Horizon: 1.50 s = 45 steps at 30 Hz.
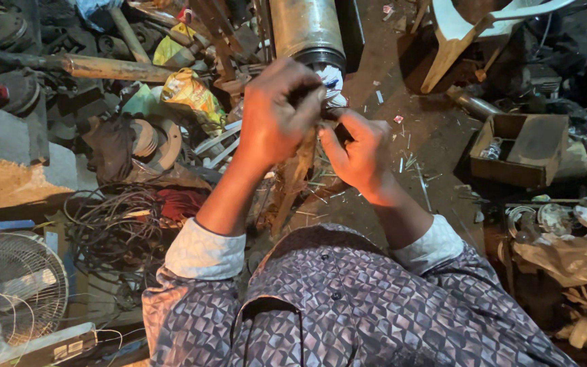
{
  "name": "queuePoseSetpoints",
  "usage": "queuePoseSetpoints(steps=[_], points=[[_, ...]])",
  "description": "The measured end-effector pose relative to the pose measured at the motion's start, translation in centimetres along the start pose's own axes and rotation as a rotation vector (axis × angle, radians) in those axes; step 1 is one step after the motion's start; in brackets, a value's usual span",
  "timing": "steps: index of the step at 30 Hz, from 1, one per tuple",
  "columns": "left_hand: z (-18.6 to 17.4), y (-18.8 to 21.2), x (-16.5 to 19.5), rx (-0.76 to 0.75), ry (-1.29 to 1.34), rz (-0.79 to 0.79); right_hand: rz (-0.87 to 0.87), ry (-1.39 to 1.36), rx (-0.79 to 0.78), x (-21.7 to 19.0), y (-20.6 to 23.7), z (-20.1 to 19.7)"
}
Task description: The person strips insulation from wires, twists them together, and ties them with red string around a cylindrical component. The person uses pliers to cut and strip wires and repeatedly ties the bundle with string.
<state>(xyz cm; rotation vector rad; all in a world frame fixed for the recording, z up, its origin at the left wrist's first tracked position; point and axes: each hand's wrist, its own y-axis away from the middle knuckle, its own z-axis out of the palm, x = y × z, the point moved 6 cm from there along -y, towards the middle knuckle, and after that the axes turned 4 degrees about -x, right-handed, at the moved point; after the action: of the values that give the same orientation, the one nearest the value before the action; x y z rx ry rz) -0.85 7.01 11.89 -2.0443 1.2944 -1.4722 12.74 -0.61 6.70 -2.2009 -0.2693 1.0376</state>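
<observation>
Below the patterned shirt [348, 306], a small dark part [331, 121] is pinched between the closed left hand [276, 112] and right hand [358, 153] at centre frame; if dropped, it could be lost in the floor clutter.

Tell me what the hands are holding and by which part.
Both the left hand and right hand pinch something small and dark between the fingertips; what it is cannot be told.

I am looking down on a dim, littered dirt floor [436, 136] — a white plastic chair [463, 34] is standing top right, a cardboard box [521, 149] lying near it, a fan [11, 289] sitting lower left.
</observation>
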Motion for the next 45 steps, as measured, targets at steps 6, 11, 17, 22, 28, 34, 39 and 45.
queuePoseSetpoints(steps=[6, 11, 17, 22, 28, 34, 39, 45], points=[[-0.1, 0.8, 0.7, 0.013, -0.144, 0.042, -0.028, -0.016, -0.021, 0.2, -0.2, 0.3], [0.2, 0.6, 1.0, 0.016, -0.202, 0.099, -0.099, 0.095, -0.011, 0.9, 0.5, 1.3], [-0.2, 0.2, 1.7, 0.115, -0.162, 0.144, -0.034, 0.027, -0.15, 1.0, 1.2, 1.3], [0.1, 0.4, 0.7, 0.068, -0.15, 0.057, -0.139, -0.244, -0.209, -1.8, 1.7, -3.1], [1.2, 1.2, -0.4, 0.198, -0.168, 0.063, 0.058, -1.203, -0.204, 0.0, 0.7, 0.5], [2.3, 1.7, -1.1, 0.311, -0.272, 0.155, -0.057, -0.649, 0.044, 0.6, 4.0, 2.0], [1.8, 1.8, -0.8, 0.32, -0.221, 0.097, -0.05, -0.356, -0.092, 0.5, 3.6, 0.7], [0.3, 2.6, 1.1, 0.265, -0.272, 0.05, -0.173, -0.306, 0.003, -1.5, 1.5, -3.7]])
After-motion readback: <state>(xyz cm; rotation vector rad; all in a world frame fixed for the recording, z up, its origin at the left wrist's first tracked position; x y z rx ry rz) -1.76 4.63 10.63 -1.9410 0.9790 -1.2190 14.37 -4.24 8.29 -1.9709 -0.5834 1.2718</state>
